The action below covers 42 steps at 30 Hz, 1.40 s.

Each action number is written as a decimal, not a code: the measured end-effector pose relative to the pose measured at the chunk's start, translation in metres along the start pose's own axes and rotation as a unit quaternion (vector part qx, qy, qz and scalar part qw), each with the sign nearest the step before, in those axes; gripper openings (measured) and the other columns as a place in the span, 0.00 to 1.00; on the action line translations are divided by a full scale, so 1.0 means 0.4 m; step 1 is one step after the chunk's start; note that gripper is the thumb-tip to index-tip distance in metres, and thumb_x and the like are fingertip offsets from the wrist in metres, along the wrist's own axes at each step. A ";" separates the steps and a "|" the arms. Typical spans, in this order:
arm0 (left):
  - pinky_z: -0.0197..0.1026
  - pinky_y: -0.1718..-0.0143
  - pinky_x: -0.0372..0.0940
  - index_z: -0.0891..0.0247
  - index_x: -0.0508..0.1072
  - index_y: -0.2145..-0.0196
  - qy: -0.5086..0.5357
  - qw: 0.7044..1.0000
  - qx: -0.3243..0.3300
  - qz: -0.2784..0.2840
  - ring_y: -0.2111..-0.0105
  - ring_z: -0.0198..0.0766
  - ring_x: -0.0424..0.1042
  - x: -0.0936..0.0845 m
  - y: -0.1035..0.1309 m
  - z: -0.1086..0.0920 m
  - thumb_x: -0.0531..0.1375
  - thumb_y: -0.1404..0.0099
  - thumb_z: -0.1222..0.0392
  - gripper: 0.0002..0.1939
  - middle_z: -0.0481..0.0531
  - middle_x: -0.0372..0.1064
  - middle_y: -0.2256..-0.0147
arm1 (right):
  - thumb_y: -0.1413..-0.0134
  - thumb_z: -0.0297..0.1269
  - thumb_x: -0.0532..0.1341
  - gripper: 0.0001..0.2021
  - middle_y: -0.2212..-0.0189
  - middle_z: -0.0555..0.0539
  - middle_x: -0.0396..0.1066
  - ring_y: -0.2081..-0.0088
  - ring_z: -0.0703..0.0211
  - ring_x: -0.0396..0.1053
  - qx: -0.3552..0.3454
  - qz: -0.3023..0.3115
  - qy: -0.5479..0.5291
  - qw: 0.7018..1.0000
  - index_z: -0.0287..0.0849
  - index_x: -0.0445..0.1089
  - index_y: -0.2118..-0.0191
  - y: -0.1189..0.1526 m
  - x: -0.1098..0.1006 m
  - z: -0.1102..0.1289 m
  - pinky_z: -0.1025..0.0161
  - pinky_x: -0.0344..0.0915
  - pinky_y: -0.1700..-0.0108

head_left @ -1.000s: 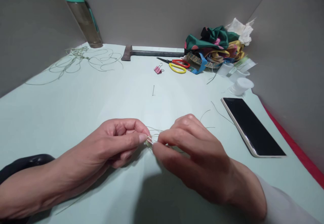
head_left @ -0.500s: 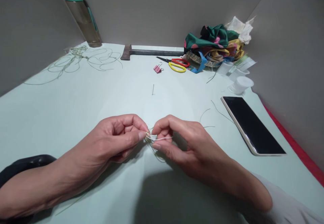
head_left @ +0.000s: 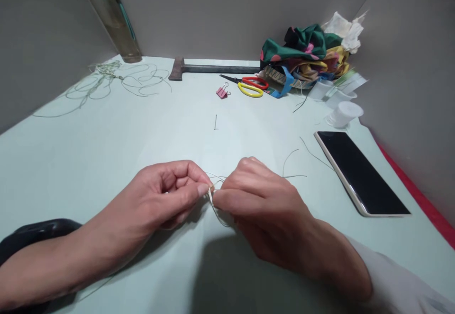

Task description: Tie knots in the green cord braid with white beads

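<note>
Thin white and green cords (head_left: 214, 206) hang in a small bundle between my two hands, low over the pale table. My left hand (head_left: 174, 191) pinches the bundle between thumb and forefinger. Close beside it on the right, my right hand (head_left: 259, 200) is closed, back of the hand up, with thumb and fingers pressed together at the cords. What exactly its fingertips hold is mostly hidden. Loose cord ends (head_left: 295, 176) stick out on the table beyond my right hand.
A phone (head_left: 362, 174) lies at the right. Further back are scissors (head_left: 250, 86), a pink binder clip (head_left: 222, 91), a pin (head_left: 215, 122), an axe (head_left: 220, 68), crumpled cloth (head_left: 305, 51), a white spool (head_left: 344, 114), a bottle (head_left: 117, 27) and tangled green cord (head_left: 106, 75).
My right hand has turned over and closed its fingers by the cords. The white strand that pointed right now hangs down. The view has shifted slightly.
</note>
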State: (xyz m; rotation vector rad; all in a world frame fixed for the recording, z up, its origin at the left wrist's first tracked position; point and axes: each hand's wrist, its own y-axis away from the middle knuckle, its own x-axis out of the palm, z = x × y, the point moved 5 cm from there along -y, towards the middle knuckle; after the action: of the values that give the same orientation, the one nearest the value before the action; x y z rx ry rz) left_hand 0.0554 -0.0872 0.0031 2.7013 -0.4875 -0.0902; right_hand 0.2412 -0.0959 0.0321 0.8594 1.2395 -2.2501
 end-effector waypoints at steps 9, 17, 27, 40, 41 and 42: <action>0.33 0.78 0.47 0.56 0.82 0.71 0.003 1.000 -0.010 0.002 0.78 0.32 0.48 -0.010 -0.010 -0.002 0.78 0.35 0.50 0.13 0.40 0.57 0.80 | 0.27 0.18 0.59 0.16 0.67 0.51 0.77 0.65 0.60 0.65 0.030 -0.065 0.102 0.992 0.42 0.80 0.61 0.001 -0.032 -0.008 0.60 0.65 0.60; 0.36 0.75 0.46 0.57 0.81 0.68 0.018 1.000 -0.010 -0.002 0.76 0.34 0.47 -0.011 -0.008 0.004 0.77 0.32 0.45 0.17 0.40 0.57 0.81 | 0.40 0.21 0.59 0.12 0.57 0.45 0.81 0.57 0.55 0.70 0.025 -0.070 0.046 0.996 0.43 0.76 0.60 0.009 -0.051 -0.009 0.54 0.70 0.52; 0.32 0.78 0.46 0.54 0.85 0.65 -0.030 0.999 -0.008 0.011 0.79 0.31 0.49 -0.003 0.013 0.000 0.77 0.30 0.44 0.14 0.40 0.57 0.79 | 0.22 0.34 0.64 0.06 0.51 0.48 0.87 0.49 0.54 0.82 0.221 0.051 -0.179 0.957 0.46 0.81 0.51 -0.006 -0.024 -0.070 0.55 0.75 0.43; 0.37 0.78 0.58 0.57 0.82 0.60 -0.024 0.999 -0.024 0.014 0.78 0.37 0.59 0.022 -0.017 -0.027 0.75 0.37 0.35 0.23 0.42 0.60 0.80 | 0.28 0.34 0.65 0.10 0.72 0.51 0.72 0.68 0.58 0.71 0.283 -0.012 -0.382 0.880 0.45 0.73 0.65 -0.004 -0.092 -0.138 0.58 0.70 0.62; 0.37 0.78 0.58 0.57 0.82 0.61 -0.021 0.999 -0.026 0.015 0.78 0.37 0.58 0.023 -0.013 -0.025 0.75 0.37 0.35 0.23 0.42 0.60 0.80 | 0.28 0.35 0.64 0.10 0.72 0.52 0.70 0.69 0.58 0.69 0.283 -0.054 -0.349 0.892 0.46 0.72 0.65 -0.005 -0.106 -0.159 0.58 0.70 0.63; 0.37 0.79 0.57 0.57 0.82 0.61 -0.017 0.999 -0.028 0.016 0.78 0.37 0.57 0.023 -0.008 -0.020 0.76 0.37 0.35 0.23 0.42 0.59 0.80 | 0.28 0.35 0.64 0.09 0.71 0.51 0.70 0.68 0.57 0.69 0.276 -0.097 -0.302 0.907 0.47 0.72 0.65 -0.006 -0.120 -0.179 0.57 0.70 0.62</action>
State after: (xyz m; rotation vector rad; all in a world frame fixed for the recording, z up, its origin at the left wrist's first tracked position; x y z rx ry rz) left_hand 0.0663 -0.0846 0.0093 2.6398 -0.5293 -0.1384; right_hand 0.2961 -0.0298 0.0377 0.1492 0.4185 -2.7741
